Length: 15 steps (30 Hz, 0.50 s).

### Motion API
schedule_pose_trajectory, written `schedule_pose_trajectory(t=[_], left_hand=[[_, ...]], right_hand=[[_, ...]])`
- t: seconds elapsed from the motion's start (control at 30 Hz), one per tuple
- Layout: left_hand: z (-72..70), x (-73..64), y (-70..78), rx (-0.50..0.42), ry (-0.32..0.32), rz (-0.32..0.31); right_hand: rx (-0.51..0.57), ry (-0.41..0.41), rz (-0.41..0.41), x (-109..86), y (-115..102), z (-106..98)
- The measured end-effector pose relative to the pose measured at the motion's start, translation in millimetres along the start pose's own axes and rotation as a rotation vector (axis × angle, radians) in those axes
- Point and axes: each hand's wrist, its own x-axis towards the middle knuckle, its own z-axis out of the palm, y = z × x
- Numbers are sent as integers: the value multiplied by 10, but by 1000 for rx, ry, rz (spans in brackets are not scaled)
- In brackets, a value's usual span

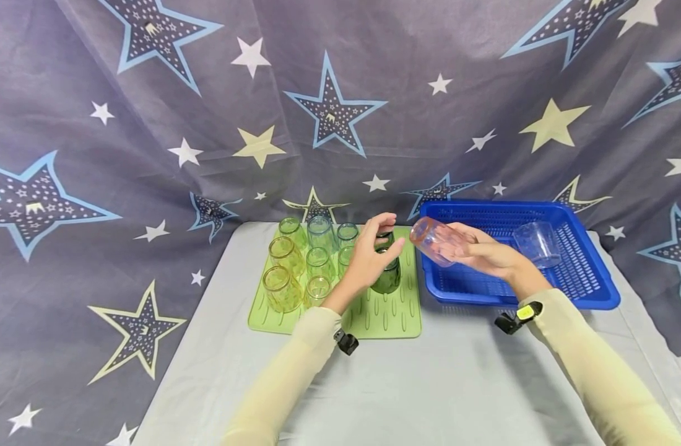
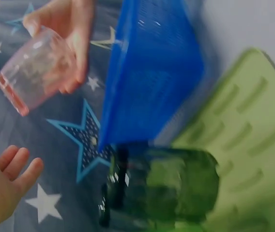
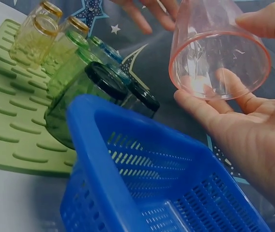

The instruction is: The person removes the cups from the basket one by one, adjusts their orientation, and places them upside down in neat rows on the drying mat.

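Note:
A pink-tinted glass (image 1: 428,237) is held in my right hand (image 1: 485,255), tilted above the left edge of the blue basket (image 1: 474,298). Its fingers and thumb grip the glass around the sides, as the right wrist view also shows. My left hand (image 1: 368,257) hovers over the green drying mat (image 1: 393,327) with fingers spread, holding nothing and apart from the pink glass (image 2: 35,75). Just below it stands a dark green glass (image 1: 389,277), with another dark one partly hidden behind the fingers. Inside the basket lies a clear glass (image 1: 537,243).
Yellow glasses (image 1: 282,291), light green glasses (image 1: 319,263) and blue glasses (image 1: 320,232) stand in rows on the mat's left and middle. The mat and basket sit side by side on a white-covered table (image 1: 429,384), against a star-patterned curtain (image 1: 340,179).

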Motion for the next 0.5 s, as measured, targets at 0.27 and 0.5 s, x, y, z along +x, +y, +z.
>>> schedule_pose_trajectory(t=[0.27,0.5], left_hand=[[184,156,107,-149,22,-54],[303,221,139,-161,66,-65]], right_hand=[[24,5,-1,81,52,83],[73,-44,-36,157,93,138]])
